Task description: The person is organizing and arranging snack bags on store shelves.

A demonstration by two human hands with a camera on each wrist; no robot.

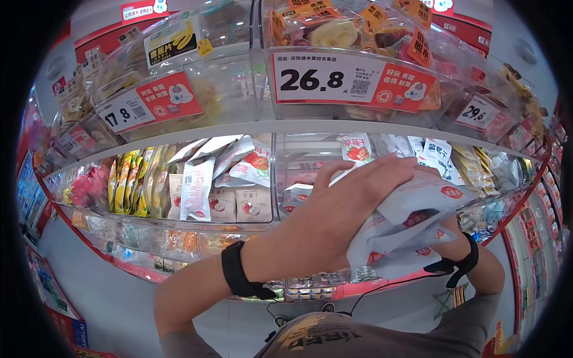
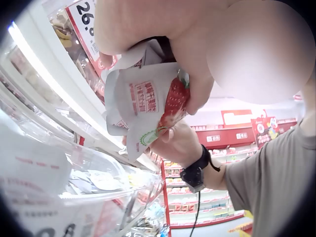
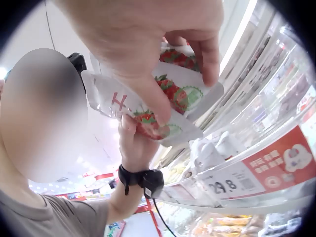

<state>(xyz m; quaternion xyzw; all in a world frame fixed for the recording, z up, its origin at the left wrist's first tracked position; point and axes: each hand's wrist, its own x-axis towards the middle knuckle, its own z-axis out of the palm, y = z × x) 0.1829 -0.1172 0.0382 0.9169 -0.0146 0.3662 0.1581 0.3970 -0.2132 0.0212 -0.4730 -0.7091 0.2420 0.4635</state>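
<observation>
Several white packets with strawberry pictures [image 1: 391, 235] [image 2: 140, 98] [image 3: 185, 79] are bunched together in front of the shelf, held between two hands. My left hand [image 1: 340, 209] [image 2: 158, 24] [image 3: 134, 148] grips them from the left, its thumb and fingers bent round them. From the other side my right hand [image 1: 456, 241] [image 2: 178, 144] [image 3: 148, 44] grips the same bunch, thumb on a packet's face and fingers curled over the edge. In the head view the packets hide much of the right hand.
Clear shelf bins hold white packets [image 1: 197, 188], yellow packets [image 1: 128, 179] and strawberry packets [image 1: 253, 164]. Above them, a price card reading 26.8 [image 1: 325, 77] fronts the upper bins. A cable [image 1: 382, 289] hangs below the wrists.
</observation>
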